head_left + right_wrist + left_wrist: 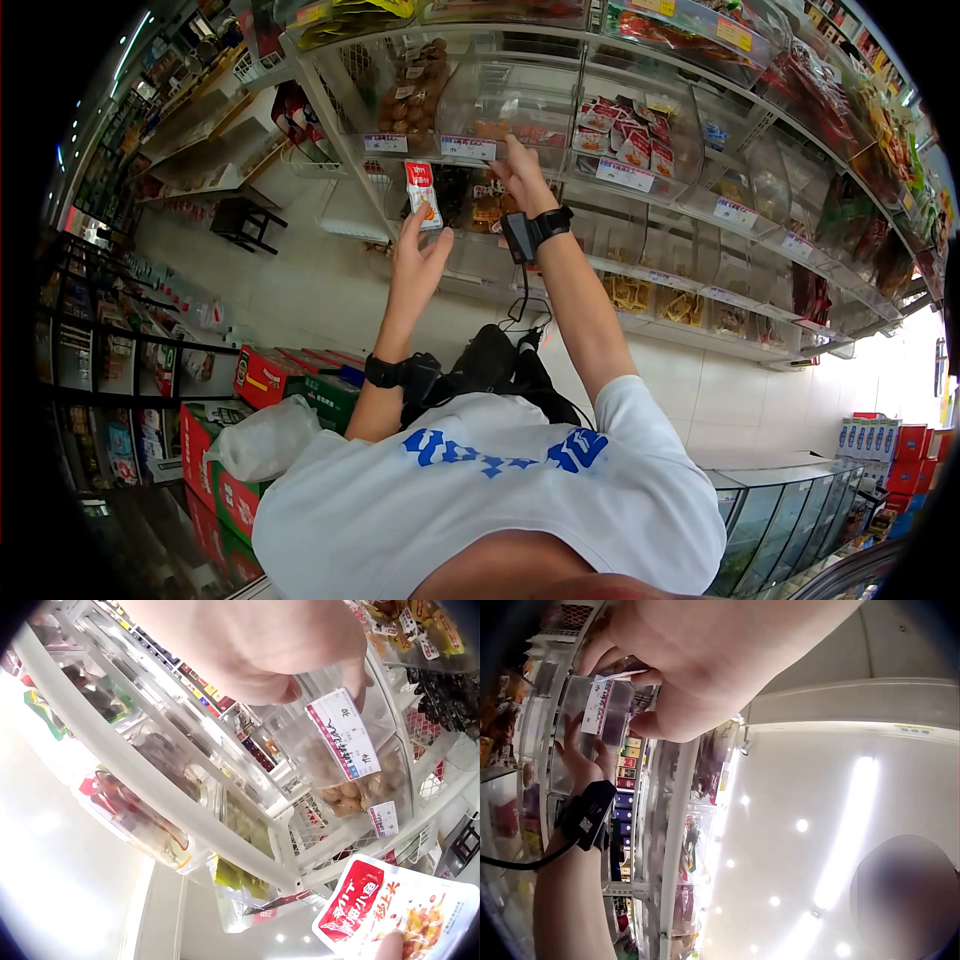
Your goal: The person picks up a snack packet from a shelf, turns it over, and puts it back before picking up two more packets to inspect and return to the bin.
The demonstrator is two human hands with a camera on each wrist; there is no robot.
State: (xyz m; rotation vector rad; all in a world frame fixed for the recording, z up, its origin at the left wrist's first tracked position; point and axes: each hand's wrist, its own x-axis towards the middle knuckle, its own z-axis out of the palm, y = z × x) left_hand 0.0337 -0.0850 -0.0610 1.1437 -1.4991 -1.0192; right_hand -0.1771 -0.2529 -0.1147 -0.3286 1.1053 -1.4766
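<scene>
My left hand pinches a red-and-white packet below the shelf edge. In the right wrist view its thumb lies across the packet. In the left wrist view the left hand is close to the lens, the packet showing only as a thin edge. My right hand grips the front edge of a clear bin with a price label. The right wrist view shows that hand beside the label; its fingertips are partly hidden.
Left of the clear bin, another bin holds round brown items. A bin of small red-and-white packets stands to the right. Lower shelves hold more bagged snacks. Red and green boxes and a plastic bag are at the lower left.
</scene>
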